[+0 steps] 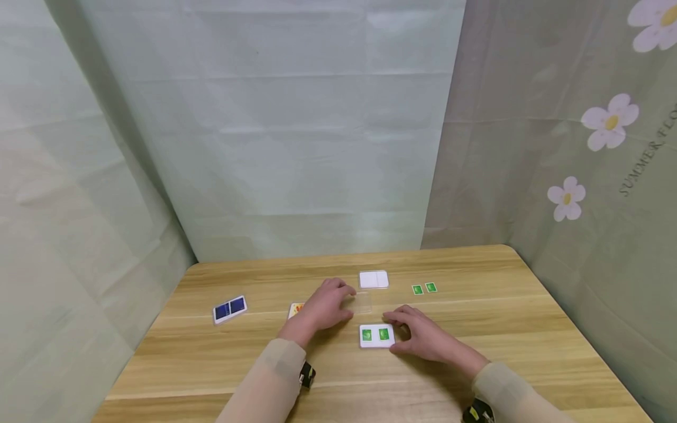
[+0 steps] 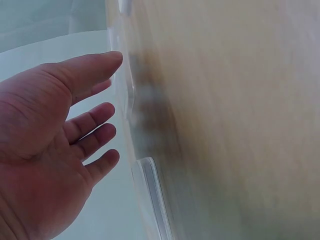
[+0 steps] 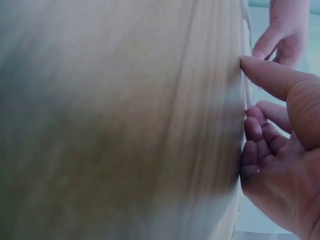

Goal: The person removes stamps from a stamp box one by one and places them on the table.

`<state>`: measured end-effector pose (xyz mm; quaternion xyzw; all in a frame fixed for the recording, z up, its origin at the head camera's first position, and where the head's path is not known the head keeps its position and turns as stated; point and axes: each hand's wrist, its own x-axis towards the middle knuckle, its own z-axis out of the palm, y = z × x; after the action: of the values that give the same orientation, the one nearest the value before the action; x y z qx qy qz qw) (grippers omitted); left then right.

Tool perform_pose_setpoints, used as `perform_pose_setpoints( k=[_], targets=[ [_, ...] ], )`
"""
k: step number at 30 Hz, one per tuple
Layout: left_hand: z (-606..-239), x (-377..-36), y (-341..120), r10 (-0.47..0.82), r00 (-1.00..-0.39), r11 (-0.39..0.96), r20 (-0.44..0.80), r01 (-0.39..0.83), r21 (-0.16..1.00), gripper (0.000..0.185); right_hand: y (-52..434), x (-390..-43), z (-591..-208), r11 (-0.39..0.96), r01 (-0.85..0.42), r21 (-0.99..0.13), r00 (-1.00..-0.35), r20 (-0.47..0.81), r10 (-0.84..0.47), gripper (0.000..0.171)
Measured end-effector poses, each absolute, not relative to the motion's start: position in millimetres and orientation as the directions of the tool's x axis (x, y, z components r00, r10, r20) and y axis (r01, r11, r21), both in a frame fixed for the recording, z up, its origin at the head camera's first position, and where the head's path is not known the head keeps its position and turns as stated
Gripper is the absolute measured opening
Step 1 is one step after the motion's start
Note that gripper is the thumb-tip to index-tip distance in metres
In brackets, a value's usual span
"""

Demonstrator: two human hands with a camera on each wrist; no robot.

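Observation:
My right hand [image 1: 423,336] holds the right end of a white card case [image 1: 375,336], its thumb at the near corner and its fingers by the far edge. Two small green cards [image 1: 384,334] lie side by side on that case. My left hand [image 1: 329,305] hovers around the left side of a clear plastic cover [image 1: 363,302], thumb and fingers spread apart. In the left wrist view its palm [image 2: 40,115] faces the camera with loosely bent fingers, beside the cover's edge [image 2: 131,92]. A yellow-and-red card [image 1: 294,309] shows partly behind my left hand.
A blank white case [image 1: 374,279] lies farther back. Two loose green cards [image 1: 424,288] are at the back right. On the left lies a case with two dark blue cards [image 1: 230,309]. Fabric curtains [image 1: 275,129] enclose the wooden table [image 1: 254,376].

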<state>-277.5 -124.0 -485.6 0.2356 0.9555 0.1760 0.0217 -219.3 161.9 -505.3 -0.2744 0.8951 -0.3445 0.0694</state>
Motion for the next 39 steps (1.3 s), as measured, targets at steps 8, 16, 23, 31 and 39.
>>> perform_pose_setpoints(
  k=[8,16,23,31,39],
  targets=[
    [-478,-261,-122,0.485,-0.868,0.791,0.107,0.487,0.37,0.045,162,-219,-504,0.614,-0.45,-0.649,-0.84,0.075,-0.538,0.066],
    [-480,-240,-122,0.489,-0.865,0.776,0.114,0.491,0.396,0.048,161,-218,-504,0.612,-0.451,-0.65,-0.839,0.075,-0.539,0.066],
    [-481,-224,-120,0.496,-0.863,0.771,0.098,0.489,0.408,0.055,162,-218,-504,0.607,-0.461,-0.648,-0.833,0.08,-0.548,0.061],
    [-485,-215,-117,0.499,-0.86,0.769,0.105,0.496,0.403,0.062,163,-218,-506,0.593,-0.462,-0.66,-0.831,0.088,-0.55,0.058],
    [-487,-211,-114,0.5,-0.863,0.767,0.069,0.479,0.427,0.065,162,-219,-505,0.597,-0.468,-0.652,-0.83,0.091,-0.551,0.053]
  ],
)
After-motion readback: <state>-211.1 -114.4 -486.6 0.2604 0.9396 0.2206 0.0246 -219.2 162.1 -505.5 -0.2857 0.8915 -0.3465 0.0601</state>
